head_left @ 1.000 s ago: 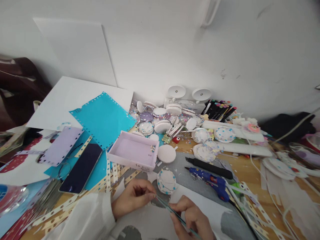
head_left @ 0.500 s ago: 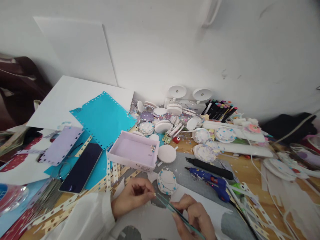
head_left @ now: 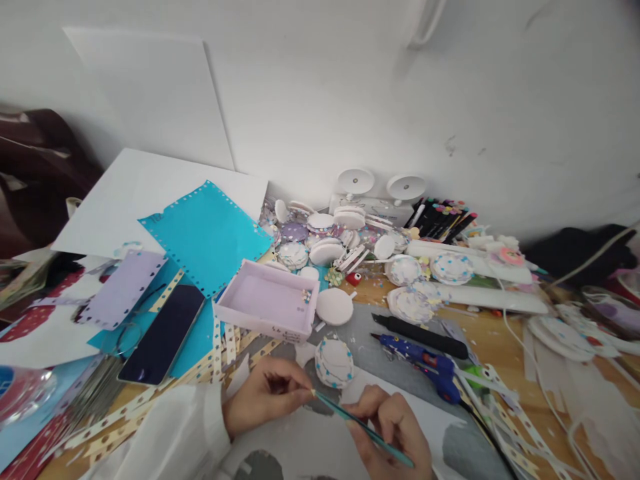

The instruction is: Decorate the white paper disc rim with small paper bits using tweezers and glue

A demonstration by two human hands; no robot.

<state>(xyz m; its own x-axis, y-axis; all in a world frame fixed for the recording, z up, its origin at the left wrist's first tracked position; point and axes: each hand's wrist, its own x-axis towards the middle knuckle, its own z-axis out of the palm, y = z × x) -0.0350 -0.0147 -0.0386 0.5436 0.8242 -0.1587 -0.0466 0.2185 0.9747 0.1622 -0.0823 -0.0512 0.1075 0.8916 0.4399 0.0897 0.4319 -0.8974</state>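
My left hand point(head_left: 267, 395) is pinched shut at the bottom centre, its fingertips meeting the tip of thin teal tweezers point(head_left: 361, 428). My right hand point(head_left: 393, 433) grips the tweezers' shaft lower right. What sits between the left fingertips is too small to name. Just above both hands lies a round white disc with blue and pink dots point(head_left: 334, 362) on a grey mat point(head_left: 367, 350). A white sleeve point(head_left: 175, 437) covers my left forearm.
A lilac tray point(head_left: 267, 307) stands behind the disc. A blue glue gun point(head_left: 423, 363) and a black pen point(head_left: 420, 335) lie to the right. A phone point(head_left: 163, 333), turquoise punched paper point(head_left: 207, 233), punched paper strips point(head_left: 220, 347) and several decorated discs point(head_left: 405, 270) crowd the wooden table.
My right hand slid slightly right and down along the tweezers. The left hand stays pinched at the tip. The view shifted a little.
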